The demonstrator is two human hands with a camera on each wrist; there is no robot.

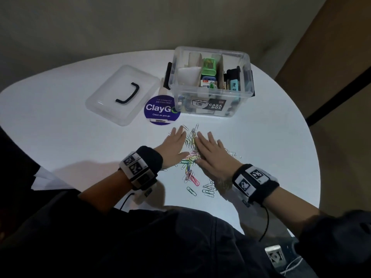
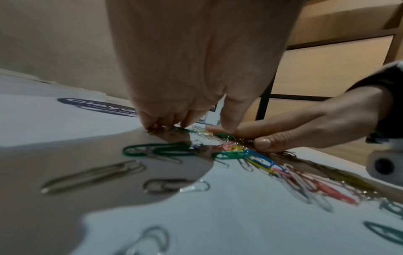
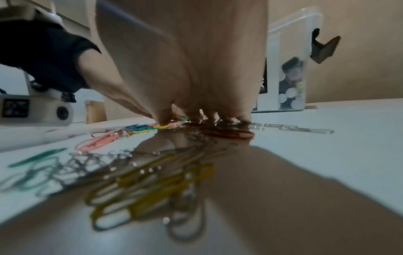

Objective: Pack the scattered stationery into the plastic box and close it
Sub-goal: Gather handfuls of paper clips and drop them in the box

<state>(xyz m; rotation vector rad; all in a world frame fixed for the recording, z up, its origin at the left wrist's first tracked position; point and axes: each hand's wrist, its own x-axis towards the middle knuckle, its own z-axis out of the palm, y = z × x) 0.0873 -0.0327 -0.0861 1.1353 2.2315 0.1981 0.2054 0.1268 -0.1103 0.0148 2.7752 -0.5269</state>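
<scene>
Between the flat, spread left hand point(image 1: 174, 146) and right hand point(image 1: 211, 152) on the table point(image 1: 271, 147), before the open plastic box point(image 1: 212, 81), lay paper clips point(image 1: 190, 157), likely light, slippery, best scooped from beneath.

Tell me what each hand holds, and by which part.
Nothing is held. The left hand and right hand lie flat with straight fingers, pressing on the paper clips between them.
</scene>
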